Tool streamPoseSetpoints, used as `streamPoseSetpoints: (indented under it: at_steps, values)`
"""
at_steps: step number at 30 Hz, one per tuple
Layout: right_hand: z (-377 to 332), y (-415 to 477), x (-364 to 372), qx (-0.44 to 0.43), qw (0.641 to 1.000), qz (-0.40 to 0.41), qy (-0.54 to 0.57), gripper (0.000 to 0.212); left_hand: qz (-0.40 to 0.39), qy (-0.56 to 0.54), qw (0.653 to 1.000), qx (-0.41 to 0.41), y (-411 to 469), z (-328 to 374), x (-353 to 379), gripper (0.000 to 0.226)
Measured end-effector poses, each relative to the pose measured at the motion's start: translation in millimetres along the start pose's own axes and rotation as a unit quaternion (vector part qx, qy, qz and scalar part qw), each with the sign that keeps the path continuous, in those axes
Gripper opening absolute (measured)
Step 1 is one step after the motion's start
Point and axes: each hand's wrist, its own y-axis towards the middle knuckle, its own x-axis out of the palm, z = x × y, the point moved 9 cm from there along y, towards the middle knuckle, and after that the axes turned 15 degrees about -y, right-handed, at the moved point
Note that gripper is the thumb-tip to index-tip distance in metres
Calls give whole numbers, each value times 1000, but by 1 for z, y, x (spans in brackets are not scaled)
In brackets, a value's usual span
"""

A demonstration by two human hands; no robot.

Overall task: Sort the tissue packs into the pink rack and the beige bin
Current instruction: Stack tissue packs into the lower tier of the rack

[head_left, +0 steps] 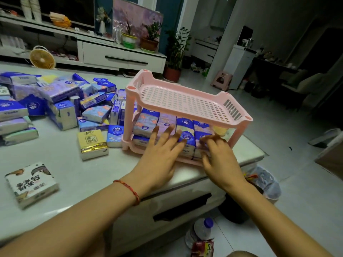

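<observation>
A pink two-tier rack point(187, 101) stands on the white table point(61, 164); its top shelf holds nothing. Several blue and purple tissue packs point(148, 121) are stacked in its lower shelf. My left hand point(159, 156) lies with straight, spread fingers against the front of those packs. My right hand point(220, 160) has its fingers curled on the rightmost packs point(202, 130) in the lower shelf. A loose heap of blue tissue packs point(61, 101) covers the table's left. A yellow pack point(91, 143) and a white printed pack point(31, 184) lie apart in front. No beige bin is in view.
The table's right edge drops off just past the rack. Below it are a lined waste bin point(267, 184) and a plastic bottle point(202, 230) on the floor. A small fan point(42, 58) and a TV cabinet point(115, 54) with potted plants stand behind.
</observation>
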Motion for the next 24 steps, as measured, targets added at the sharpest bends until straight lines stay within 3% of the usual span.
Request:
streamPoseSetpoints:
  at_steps: [11,14,17,20,22,24]
  values:
    - [3,0,-4,-15,1000,-8,-13,35,-8,31,999,19,4,15,9,50]
    - [8,-9,-17,5,994,103,39,22,69,-47,994,73,-2,24,-12,46]
    - [43,-31,-33,164,948,219,162,16,228,-162,954,104,-18,18,-64,30]
    - [72,-30,-8,286,892,147,319,30,368,-181,912,-27,-36,-25,-97,45]
    - [75,-26,-2,286,897,117,316,26,361,-237,889,-151,-38,-51,-96,58]
    - [77,-27,-5,293,899,126,299,15,300,-354,849,-252,-36,-72,-81,57]
